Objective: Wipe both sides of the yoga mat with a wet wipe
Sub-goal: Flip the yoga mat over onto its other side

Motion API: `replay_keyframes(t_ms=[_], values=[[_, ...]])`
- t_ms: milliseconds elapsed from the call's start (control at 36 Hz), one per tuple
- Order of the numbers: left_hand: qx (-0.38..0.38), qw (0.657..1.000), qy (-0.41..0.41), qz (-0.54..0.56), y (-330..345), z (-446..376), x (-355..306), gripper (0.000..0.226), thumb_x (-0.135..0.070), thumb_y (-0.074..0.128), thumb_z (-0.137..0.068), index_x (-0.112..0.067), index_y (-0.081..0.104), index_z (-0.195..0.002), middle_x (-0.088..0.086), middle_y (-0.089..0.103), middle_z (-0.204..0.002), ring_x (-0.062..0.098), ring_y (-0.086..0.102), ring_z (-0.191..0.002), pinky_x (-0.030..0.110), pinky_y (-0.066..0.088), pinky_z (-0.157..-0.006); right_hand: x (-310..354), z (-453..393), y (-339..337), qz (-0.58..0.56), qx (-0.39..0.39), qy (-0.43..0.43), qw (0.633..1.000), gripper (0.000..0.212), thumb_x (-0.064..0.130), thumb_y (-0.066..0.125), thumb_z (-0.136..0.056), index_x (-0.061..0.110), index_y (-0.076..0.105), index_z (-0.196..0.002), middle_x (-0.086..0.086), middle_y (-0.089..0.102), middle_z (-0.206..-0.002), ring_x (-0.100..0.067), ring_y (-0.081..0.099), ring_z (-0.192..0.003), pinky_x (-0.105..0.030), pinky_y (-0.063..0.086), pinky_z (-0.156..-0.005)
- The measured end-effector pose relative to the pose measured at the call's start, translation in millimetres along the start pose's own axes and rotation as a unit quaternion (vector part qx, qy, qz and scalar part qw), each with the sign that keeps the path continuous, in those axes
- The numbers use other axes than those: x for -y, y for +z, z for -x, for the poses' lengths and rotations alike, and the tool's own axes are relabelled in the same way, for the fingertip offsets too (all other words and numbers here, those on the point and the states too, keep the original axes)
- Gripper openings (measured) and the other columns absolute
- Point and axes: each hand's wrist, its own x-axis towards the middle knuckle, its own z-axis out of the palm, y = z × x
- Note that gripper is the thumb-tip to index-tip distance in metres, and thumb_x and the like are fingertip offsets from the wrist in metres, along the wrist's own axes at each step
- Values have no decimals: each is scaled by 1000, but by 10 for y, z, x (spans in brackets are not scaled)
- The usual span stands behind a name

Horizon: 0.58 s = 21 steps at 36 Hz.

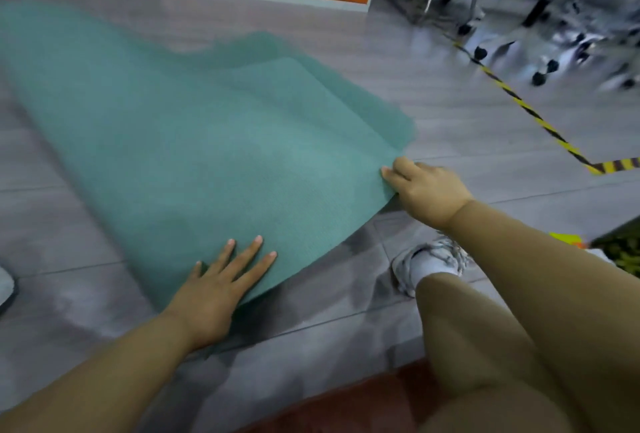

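Teal woven-texture yoga mat [194, 141] on grey plank floor [450, 120]; left hand [214, 290] flat, fingers spread; right hand [424, 190] pinches mat edge

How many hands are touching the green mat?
2. The left hand lies flat on the mat's near edge. The right hand pinches its right corner.

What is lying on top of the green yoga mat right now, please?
Only the left hand, flat, and the thumb of the right hand gripping the yoga mat edge. No wipe shows.
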Motion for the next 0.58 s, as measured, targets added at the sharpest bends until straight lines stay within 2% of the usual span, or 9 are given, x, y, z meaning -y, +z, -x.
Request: replay_keyframes(t_ms=[56,111,167,222,278,333,444,500,583], values=[[3,1000,0,-9,-55,-6,-4,110,1,45,-84,-47,-49,-117,-14,-50,-137,22,-27,-139,47,16,-115,13,99,-67,12,-2,23,1000,34,14,42,-76,-1,68,-91,-16,56,-81,-30,54,-45,-27,37,-31],[-5,1000,-2,-20,-97,-3,47,109,2,45,-86,-47,-48,-118,-15,-51,-135,27,-20,-143,44,19,-114,78,133,-62,10,18,63,998,23,9,52,-70,0,66,-85,-18,56,-76,-30,52,-43,-26,36,-30],[-17,999,-15,-41,-139,14,164,109,0,46,-88,-46,-48,-119,-15,-50,-134,29,-15,-144,45,20,-113,183,109,-6,6,59,111,992,14,4,61,-64,2,63,-78,-17,54,-74,-29,52,-42,-23,29,-33],[-21,997,-42,-53,-204,43,305,103,1,46,-89,-37,-42,-126,-14,-46,-135,31,-13,-145,51,20,-112,283,40,45,-16,127,162,979,17,3,67,-67,2,59,-82,-18,53,-83,-32,58,-53,-27,28,-41],[-12,995,-67,-73,-270,80,447,96,1,44,-90,-28,-39,-128,-13,-44,-135,31,-12,-145,54,18,-111,354,-20,127,-44,186,231,954,18,7,56,-83,3,53,-101,-18,48,-104,-37,60,-78,-36,33,-53],[9,993,-82,-88,-311,131,585,95,5,41,-91,-31,-40,-127,-14,-43,-134,30,-15,-145,54,15,-113,383,-91,200,-68,238,300,921,20,7,45,-89,4,47,-109,-18,41,-113,-39,57,-90,-40,35,-63],[39,989,-99,-105,-357,225,802,94,10,37,-90,-32,-40,-126,-15,-41,-138,29,-17,-144,54,11,-115,420,-241,382,-121,273,407,863,28,2,43,-88,4,49,-115,-18,40,-117,-43,55,-97,-44,44,-79],[39,988,-106,-107,-393,235,837,93,9,37,-90,-31,-40,-126,-16,-41,-136,29,-18,-144,52,12,-116,414,-322,448,-128,279,415,856,31,3,41,-89,5,53,-118,-18,39,-120,-43,55,-99,-45,44,-86],[24,989,-103,-105,-451,164,823,96,9,38,-90,-36,-39,-127,-17,-39,-141,29,-18,-144,52,12,-115,316,-434,429,-134,237,441,855,31,2,42,-90,6,59,-115,-19,38,-123,-44,56,-95,-44,44,-86]])
